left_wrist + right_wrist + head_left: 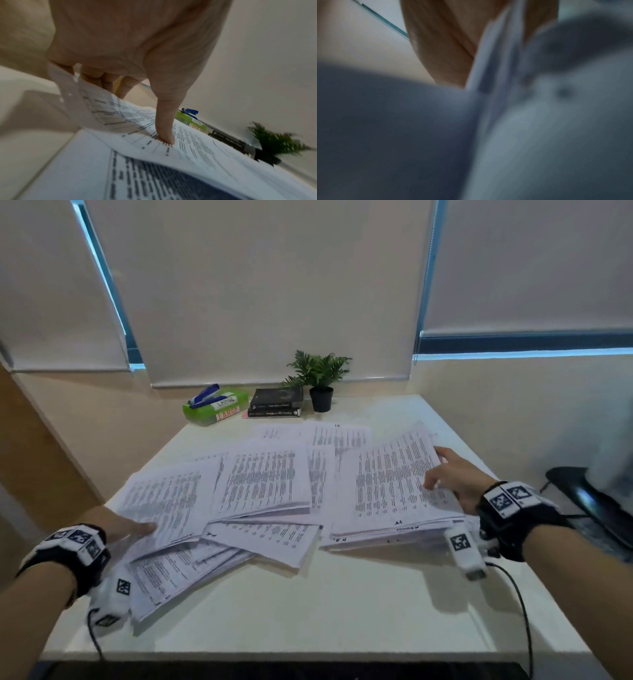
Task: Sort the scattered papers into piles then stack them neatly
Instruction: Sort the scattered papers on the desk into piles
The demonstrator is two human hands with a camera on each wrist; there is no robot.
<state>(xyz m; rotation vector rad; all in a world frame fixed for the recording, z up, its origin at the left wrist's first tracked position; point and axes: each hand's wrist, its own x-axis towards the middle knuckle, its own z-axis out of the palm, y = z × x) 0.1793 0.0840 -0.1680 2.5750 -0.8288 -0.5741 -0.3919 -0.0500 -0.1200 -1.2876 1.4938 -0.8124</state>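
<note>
white printed papers [263, 484] lie spread over the middle of the white table [308, 611], overlapping in about five loose groups; i cannot count the single sheets. the left hand [120, 529] is at the left edge of the papers and pinches the corner of the left sheaf [164, 501]: in the left wrist view the thumb [164, 121] presses on top and the other fingers are under the lifted corner. the right hand [455, 477] is at the right edge of the papers and holds the thick right pile [394, 484], thumb on top of the page, fingers around the far edge; the right wrist view is too blurred to say more. behind the papers, at the far edge of the table, stand one green box [215, 405] with one blue stapler [205, 396] on it, two dark books [275, 402] stacked, and one small potted plant [320, 378]. in front of the papers a wide strip of bare table runs to the near edge.
</note>
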